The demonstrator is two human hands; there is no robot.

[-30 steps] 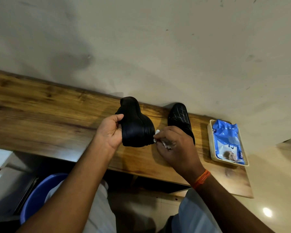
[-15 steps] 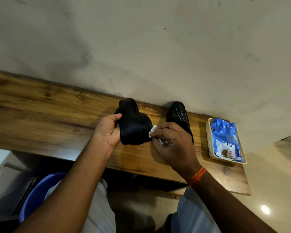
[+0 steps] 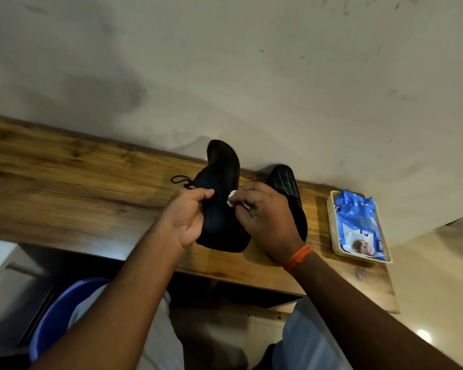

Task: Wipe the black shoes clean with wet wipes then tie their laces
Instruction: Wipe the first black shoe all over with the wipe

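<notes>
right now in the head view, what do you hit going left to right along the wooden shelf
dark loose lace end → left hand → held black shoe → small white wet wipe → right hand → cream tray holding the blue wet-wipes pack

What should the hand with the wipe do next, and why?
Probably rub the wet wipe along the held shoe. The right hand pinches it right at the shoe's side, the left hand steadies the shoe, and its lace hangs untied.
</notes>
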